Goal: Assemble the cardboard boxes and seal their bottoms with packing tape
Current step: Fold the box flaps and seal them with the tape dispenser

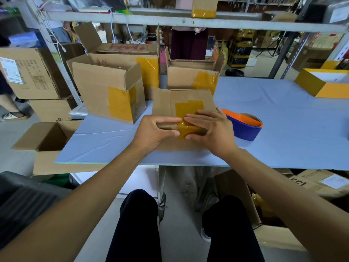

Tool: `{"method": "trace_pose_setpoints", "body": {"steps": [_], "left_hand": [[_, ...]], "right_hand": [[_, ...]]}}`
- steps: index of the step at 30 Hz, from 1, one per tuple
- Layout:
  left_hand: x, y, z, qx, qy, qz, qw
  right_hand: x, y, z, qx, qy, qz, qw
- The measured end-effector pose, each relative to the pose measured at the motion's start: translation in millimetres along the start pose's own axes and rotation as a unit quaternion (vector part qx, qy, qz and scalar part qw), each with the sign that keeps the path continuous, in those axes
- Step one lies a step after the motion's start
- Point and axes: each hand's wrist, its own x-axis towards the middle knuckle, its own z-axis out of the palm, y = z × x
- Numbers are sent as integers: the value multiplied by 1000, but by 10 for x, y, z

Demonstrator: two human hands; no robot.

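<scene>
A small cardboard box (164, 103) lies upside down near the front edge of the blue table (283, 118). A strip of yellow-brown packing tape (188, 108) runs over its bottom seam and down the near side. My left hand (151, 131) grips the box's near edge, fingers on top and thumb on the near face. With straight fingers, my right hand (209, 127) presses the tape flat on the same edge. A blue and orange tape dispenser (243, 125) sits on the table just right of my right hand.
Taped open boxes stand behind: one at left (107, 95), a larger one (149, 70), one at centre back (190, 76). A yellow box (321, 84) sits far right. An open carton (45, 137) stands left of the table. A person (188, 44) stands behind the shelf frame.
</scene>
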Motion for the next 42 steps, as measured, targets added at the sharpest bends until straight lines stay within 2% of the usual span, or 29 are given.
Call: {"method": "trace_pose_setpoints", "body": {"steps": [5, 11, 17, 20, 22, 25, 27, 29, 31, 34, 37, 40, 42], "left_hand": [[-7, 7, 67, 17, 35, 18, 999], [-37, 13, 27, 13, 15, 9, 1000], [-52, -49, 89, 138, 47, 28, 989], [-61, -42, 131, 201, 86, 16, 976], [-82, -26, 133, 267, 108, 30, 957], [-35, 18, 71, 396, 99, 147, 901], [58, 107, 9, 479, 60, 187, 856], [164, 190, 1, 535, -13, 178, 826], [216, 208, 61, 502, -70, 168, 845], [229, 161, 130, 450, -56, 194, 870], [244, 182, 172, 466, -46, 214, 857], [223, 202, 274, 442, -36, 281, 851], [202, 139, 331, 424, 0, 324, 846]], "right_hand": [[1, -32, -17, -13, -2, -2, 1000], [-28, 3, -45, -49, -21, -2, 999], [-32, -17, -43, -84, -30, 25, 996], [-32, -26, -76, -50, -37, 49, 997], [-40, -4, -119, 22, -44, 68, 996], [-65, 139, -218, 120, -61, 73, 988], [-85, 229, -251, 139, -77, 74, 985], [-96, 259, -242, 149, -81, 75, 983], [-105, 260, -205, 160, -74, 77, 981], [-106, 262, -178, 162, -69, 75, 981], [-106, 269, -199, 160, -73, 78, 981], [-94, 247, -185, 167, -60, 73, 981], [-101, 242, -163, 164, -48, 66, 983]]}}
